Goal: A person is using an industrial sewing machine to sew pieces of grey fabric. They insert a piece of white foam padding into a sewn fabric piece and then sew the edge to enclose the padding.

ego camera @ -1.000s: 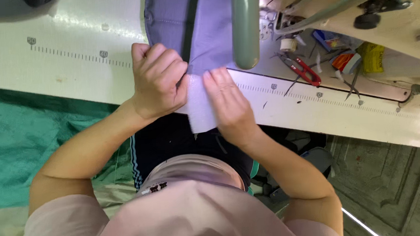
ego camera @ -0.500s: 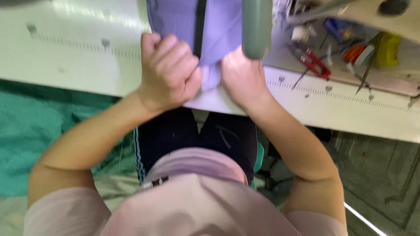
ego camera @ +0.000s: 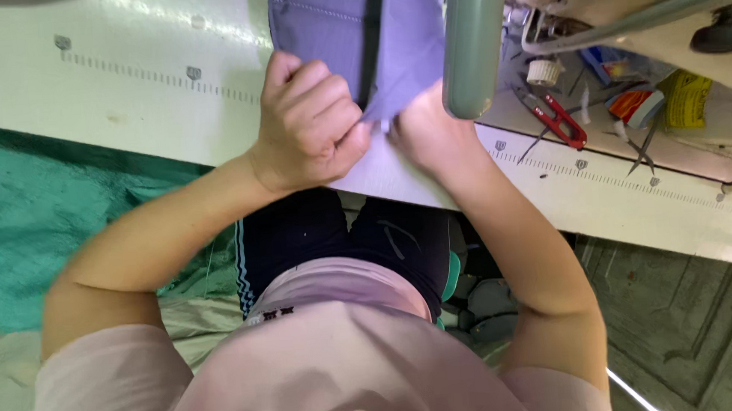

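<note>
A lavender fabric piece (ego camera: 327, 19) with a dark strap across it lies on the white sewing table (ego camera: 118, 94). My left hand (ego camera: 309, 124) is closed in a fist on the fabric's near edge. My right hand (ego camera: 430, 132) grips the same fabric just to the right, partly tucked under the grey-green arm of the sewing machine (ego camera: 470, 35). The fabric's pale near end (ego camera: 390, 174) hangs over the table's front edge.
Red thread snips (ego camera: 553, 115), a small thread spool (ego camera: 543, 71), a yellow packet (ego camera: 685, 97) and other small tools lie on the table right of the machine. A ruler scale runs along the table edge (ego camera: 605, 180). Teal cloth (ego camera: 33, 229) lies at the left, below.
Both hands have moved the fabric forward up the table, toward the machine arm. The pale piece once held between the hands now lies under them.
</note>
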